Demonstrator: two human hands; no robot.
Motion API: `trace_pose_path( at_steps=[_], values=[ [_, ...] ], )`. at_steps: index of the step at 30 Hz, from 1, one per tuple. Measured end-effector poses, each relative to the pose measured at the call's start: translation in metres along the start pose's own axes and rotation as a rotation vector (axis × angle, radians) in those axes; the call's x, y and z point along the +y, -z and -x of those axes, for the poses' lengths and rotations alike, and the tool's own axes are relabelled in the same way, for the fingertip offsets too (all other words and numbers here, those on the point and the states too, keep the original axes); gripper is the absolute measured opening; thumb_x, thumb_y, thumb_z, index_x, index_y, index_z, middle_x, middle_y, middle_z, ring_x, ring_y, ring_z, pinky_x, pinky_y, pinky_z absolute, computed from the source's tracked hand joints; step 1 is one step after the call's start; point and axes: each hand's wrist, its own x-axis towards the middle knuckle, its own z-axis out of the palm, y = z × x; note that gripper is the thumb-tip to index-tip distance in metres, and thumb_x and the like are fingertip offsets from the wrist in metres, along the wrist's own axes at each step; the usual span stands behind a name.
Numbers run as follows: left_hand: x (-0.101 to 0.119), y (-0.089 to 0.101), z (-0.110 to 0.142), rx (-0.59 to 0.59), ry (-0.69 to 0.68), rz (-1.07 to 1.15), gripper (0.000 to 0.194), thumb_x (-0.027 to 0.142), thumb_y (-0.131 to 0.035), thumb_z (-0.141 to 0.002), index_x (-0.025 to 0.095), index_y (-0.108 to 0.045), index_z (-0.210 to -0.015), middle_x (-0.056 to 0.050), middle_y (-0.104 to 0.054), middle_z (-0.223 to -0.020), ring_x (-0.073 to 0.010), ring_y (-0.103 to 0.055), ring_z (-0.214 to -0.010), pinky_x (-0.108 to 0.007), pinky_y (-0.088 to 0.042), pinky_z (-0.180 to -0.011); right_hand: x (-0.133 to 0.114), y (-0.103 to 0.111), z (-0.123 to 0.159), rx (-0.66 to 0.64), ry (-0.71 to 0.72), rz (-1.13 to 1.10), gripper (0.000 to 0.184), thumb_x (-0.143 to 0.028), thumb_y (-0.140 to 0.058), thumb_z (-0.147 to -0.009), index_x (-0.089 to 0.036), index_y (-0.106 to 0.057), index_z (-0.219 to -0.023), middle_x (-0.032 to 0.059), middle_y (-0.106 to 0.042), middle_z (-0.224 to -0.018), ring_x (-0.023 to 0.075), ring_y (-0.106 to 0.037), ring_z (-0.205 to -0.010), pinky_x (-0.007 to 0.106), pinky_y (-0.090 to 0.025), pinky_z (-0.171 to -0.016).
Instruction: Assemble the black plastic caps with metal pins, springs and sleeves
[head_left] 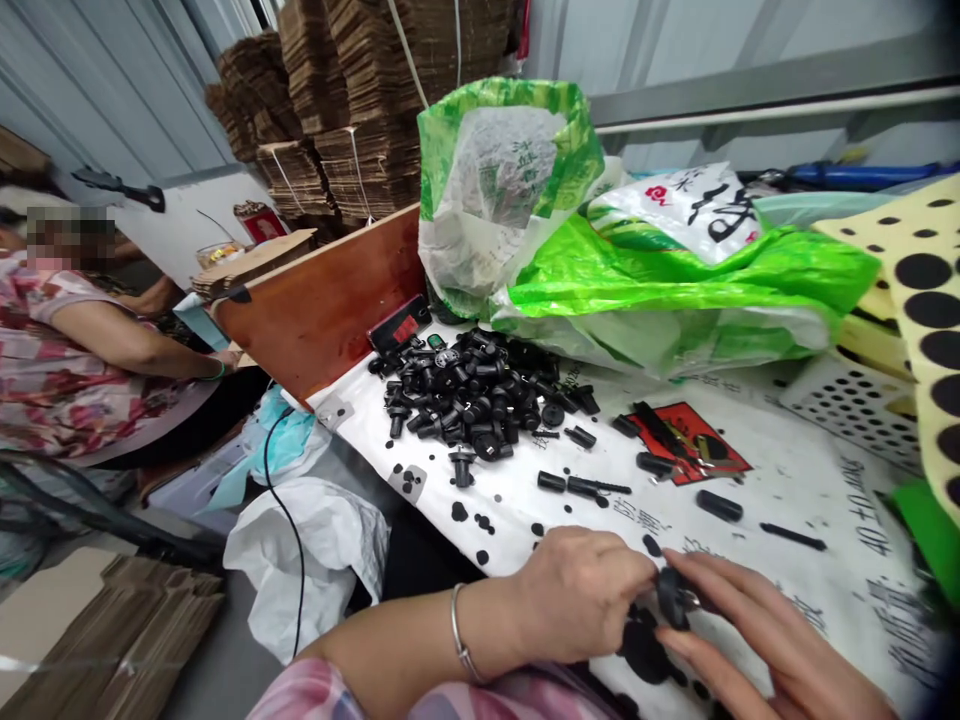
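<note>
Near the front edge of the table, my left hand (581, 590), with a bracelet at its wrist, is closed round one end of a small black plastic part (675, 597). This part has a round flange and a bit of metal showing on its right side. My right hand (765, 640) pinches the flange between finger and thumb. Beyond my hands is a heap of similar black parts (480, 390). Black discs (645, 645) lie under and around my hands. What my left fingers cover is hidden.
Loose black cylinders (720, 505) and a thin black rod (793, 537) lie ahead of my hands. Green plastic bags (637, 280) stand behind the heap. A sheet of black discs (926, 330) rises at right. Another person (97, 350) sits at left beyond a wooden board (330, 300).
</note>
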Motion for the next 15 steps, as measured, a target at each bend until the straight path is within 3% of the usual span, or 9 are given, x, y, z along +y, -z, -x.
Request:
trace_pose_path(
  at_steps=[3,6,8,15],
  values=[
    [0.004,-0.001,0.002,0.085,0.048,0.123,0.024,0.018,-0.035,-0.084,0.016,-0.057,-0.074,-0.004,-0.058,-0.060,-0.0133,-0.052,-0.055,-0.024,-0.044,-0.054,-0.022,0.003,-0.013,0.073,-0.037,-0.008,0.034,-0.033,-0.057,-0.086,-0.020,-0.056,-0.117,0.0105,-0.061,-0.106,0.0222,-0.064,-0.091,0.030,-0.056,-0.076],
    [0.006,0.003,0.005,0.089,0.103,0.261,0.026,0.016,-0.033,-0.088,0.016,-0.058,-0.085,-0.005,-0.059,-0.065,-0.0142,-0.053,-0.060,-0.025,-0.044,-0.057,-0.039,0.005,-0.025,0.078,-0.044,-0.124,0.033,-0.029,-0.058,-0.086,-0.018,-0.056,-0.117,0.0116,-0.061,-0.101,0.0213,-0.062,-0.090,0.032,-0.055,-0.077],
    [0.002,0.006,0.004,0.062,0.137,0.351,0.023,0.014,-0.035,-0.089,0.017,-0.057,-0.095,-0.006,-0.063,-0.077,-0.0150,-0.057,-0.068,-0.025,-0.045,-0.063,-0.041,0.005,-0.031,0.079,-0.074,-0.227,0.036,-0.033,-0.060,-0.085,-0.017,-0.055,-0.117,0.0108,-0.061,-0.097,0.0202,-0.061,-0.088,0.032,-0.054,-0.077],
    [-0.001,0.009,-0.003,0.068,0.198,0.410,0.021,0.012,-0.047,-0.083,0.021,-0.064,-0.091,-0.002,-0.067,-0.077,-0.0152,-0.059,-0.066,-0.023,-0.044,-0.063,-0.037,0.006,-0.035,0.132,-0.037,-0.274,0.044,-0.039,-0.060,-0.084,-0.007,-0.054,-0.114,0.0151,-0.059,-0.098,0.0200,-0.057,-0.090,0.033,-0.052,-0.080]
  ],
)
